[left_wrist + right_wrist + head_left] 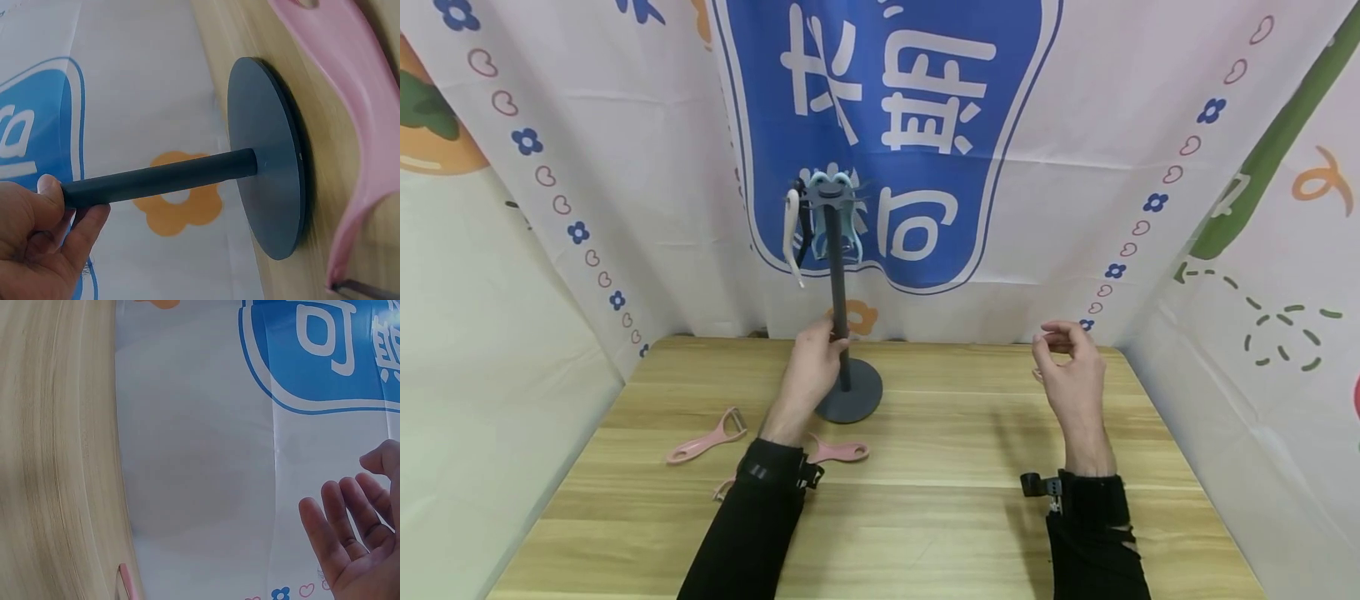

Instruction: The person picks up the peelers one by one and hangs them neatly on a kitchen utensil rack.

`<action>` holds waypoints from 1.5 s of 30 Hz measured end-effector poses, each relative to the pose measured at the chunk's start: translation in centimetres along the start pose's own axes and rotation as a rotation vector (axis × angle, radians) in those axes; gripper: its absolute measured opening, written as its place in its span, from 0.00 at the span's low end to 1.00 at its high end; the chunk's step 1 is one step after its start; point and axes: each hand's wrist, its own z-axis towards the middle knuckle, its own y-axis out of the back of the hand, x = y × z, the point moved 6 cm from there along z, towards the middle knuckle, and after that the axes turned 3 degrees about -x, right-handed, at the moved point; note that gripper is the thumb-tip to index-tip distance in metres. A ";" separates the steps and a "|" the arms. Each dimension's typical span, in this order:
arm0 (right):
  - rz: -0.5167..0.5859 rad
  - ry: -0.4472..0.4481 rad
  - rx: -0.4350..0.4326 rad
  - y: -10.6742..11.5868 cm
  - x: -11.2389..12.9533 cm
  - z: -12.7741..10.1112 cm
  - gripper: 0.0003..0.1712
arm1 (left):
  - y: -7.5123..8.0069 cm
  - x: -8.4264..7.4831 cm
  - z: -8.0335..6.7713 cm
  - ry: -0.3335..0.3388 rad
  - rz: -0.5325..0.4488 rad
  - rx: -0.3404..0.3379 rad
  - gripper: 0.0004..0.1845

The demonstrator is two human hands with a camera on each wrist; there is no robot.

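Note:
A dark grey stand (837, 275) with a round base (859, 396) stands upright towards the back of the table. My left hand (811, 371) grips its pole, thumb and fingers around it; the left wrist view shows the same hold on the pole (162, 178). From the hooked top hang light-blue peelers (857, 237), a white-handled one (791, 229) and a black one. My right hand (1071, 371) is raised over the right back of the table, its fingers loosely bent with nothing between them. In the right wrist view, the hand (362, 531) shows spread fingers.
One pink peeler (703, 442) lies on the wooden table (925, 517) at left; another pink handle (842, 452) lies near my left wrist, partly hidden by it. A pink piece (127, 581) shows at the back edge near my right hand. Printed white cloth (1060, 208) encloses the table's back and sides.

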 end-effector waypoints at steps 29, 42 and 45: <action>-0.346 -0.227 0.279 1.4 -8.4 0.4 0.31 | 0.9 1.5 -0.7 0.066 0.040 -0.016 0.11; -0.454 -0.342 0.425 1.0 -11.5 -0.4 0.40 | 0.8 1.3 -1.0 0.036 0.038 -0.003 0.13; -0.461 -0.338 0.450 0.8 -11.8 -0.4 0.41 | 0.8 1.4 -1.1 0.032 0.043 -0.012 0.12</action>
